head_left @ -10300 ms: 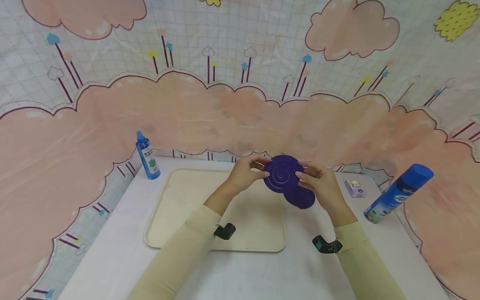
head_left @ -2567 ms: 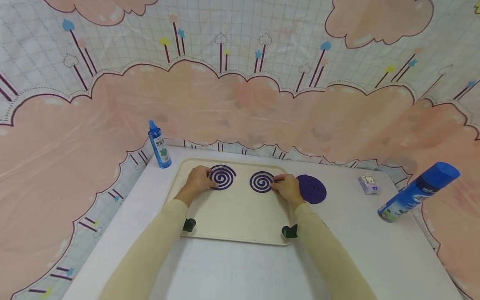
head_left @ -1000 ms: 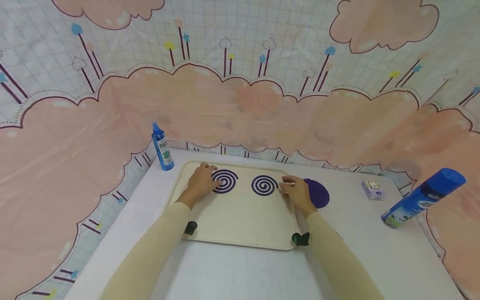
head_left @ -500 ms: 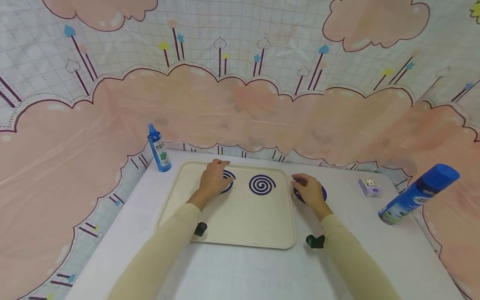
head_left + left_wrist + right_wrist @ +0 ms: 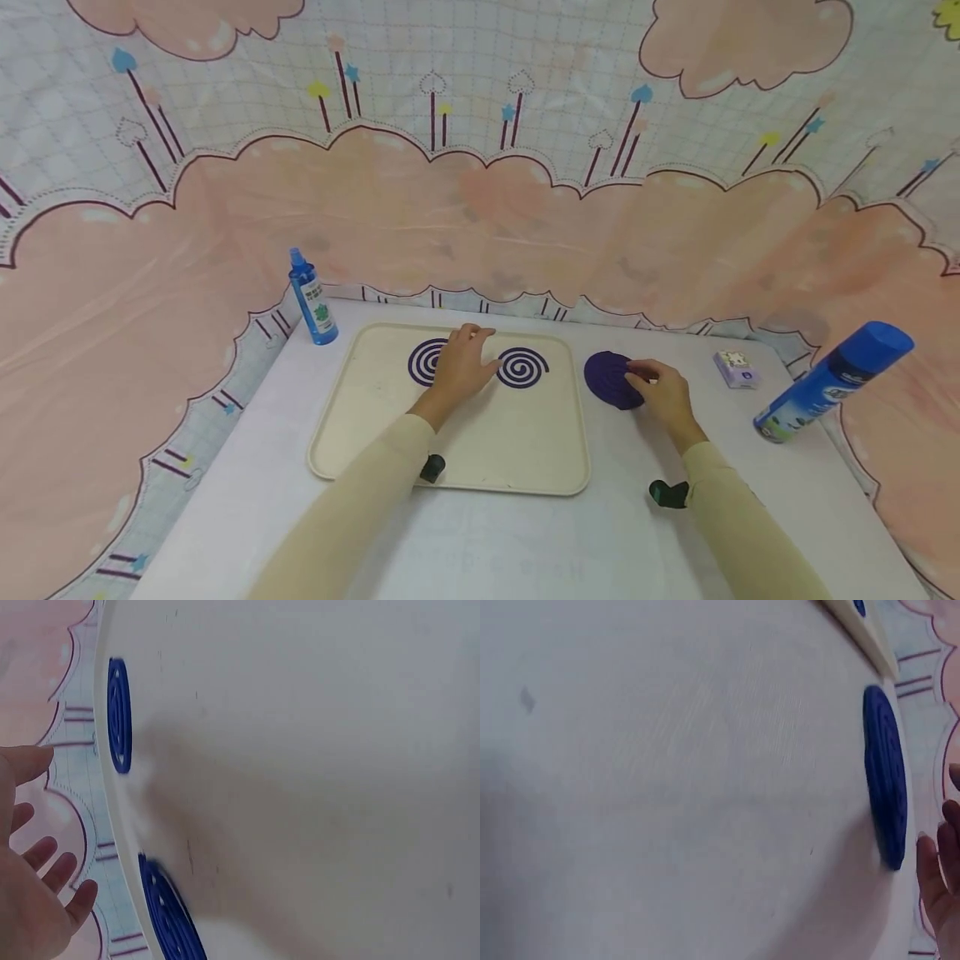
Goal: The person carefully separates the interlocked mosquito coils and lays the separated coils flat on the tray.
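Two spiral mosquito coils lie flat on the cream tray [image 5: 450, 450] in the head view. My left hand [image 5: 459, 367] hovers between them, holding nothing; it partly hides the left coil [image 5: 426, 364], while the right coil [image 5: 522, 367] shows in full. In the left wrist view, the left hand [image 5: 34, 870] has its fingers spread, apart from both coils. On the white table to the right of the tray sits a solid-looking dark blue disc of nested coils [image 5: 609, 379]. My right hand [image 5: 666, 396] is at its right edge; in the right wrist view, a small gap shows between fingertips and disc.
A blue spray bottle [image 5: 313, 298] stands at the back left of the table [image 5: 525, 550]. To the right are a small purple box [image 5: 736, 369] and a tall blue aerosol can [image 5: 832, 383]. A cloth printed with clouds [image 5: 420, 225] hangs behind.
Both hands have let go of the coils on the tray and moved right: the left over the gap between them, the right past the tray to the coil disc.
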{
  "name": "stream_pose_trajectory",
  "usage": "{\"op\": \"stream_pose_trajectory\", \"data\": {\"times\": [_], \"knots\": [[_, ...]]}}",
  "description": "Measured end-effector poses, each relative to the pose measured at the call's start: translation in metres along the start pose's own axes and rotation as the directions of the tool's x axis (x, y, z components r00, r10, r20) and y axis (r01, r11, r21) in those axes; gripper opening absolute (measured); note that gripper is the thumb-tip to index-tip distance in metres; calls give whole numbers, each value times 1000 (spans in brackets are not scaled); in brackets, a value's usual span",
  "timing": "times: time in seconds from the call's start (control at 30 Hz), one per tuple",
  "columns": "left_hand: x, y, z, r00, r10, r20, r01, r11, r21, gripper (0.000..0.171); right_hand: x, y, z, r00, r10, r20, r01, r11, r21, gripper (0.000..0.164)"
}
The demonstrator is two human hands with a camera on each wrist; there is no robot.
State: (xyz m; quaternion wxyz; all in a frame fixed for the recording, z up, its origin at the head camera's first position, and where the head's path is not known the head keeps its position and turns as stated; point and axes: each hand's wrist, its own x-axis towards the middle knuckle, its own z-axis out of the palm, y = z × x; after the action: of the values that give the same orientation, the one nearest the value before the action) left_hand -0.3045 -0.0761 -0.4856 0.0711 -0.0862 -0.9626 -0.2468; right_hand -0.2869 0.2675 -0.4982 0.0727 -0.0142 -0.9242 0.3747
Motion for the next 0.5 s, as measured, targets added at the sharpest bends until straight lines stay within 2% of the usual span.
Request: {"op": "stream_pose_trajectory", "data": {"times": [0.27, 0.37, 0.5], "knots": [[2, 40, 22, 993, 102, 60, -102, 995, 1, 54, 1, 17, -11, 984, 147, 105, -145, 989, -24, 49], [0, 52, 28, 988, 132, 75, -132, 991, -2, 54, 2, 20, -11, 975, 160, 151, -156, 987, -36, 56], [-1, 62, 34, 983, 165, 81, -166, 986, 7, 53, 3, 20, -6, 975, 117, 190, -104, 992, -75, 62]]}}
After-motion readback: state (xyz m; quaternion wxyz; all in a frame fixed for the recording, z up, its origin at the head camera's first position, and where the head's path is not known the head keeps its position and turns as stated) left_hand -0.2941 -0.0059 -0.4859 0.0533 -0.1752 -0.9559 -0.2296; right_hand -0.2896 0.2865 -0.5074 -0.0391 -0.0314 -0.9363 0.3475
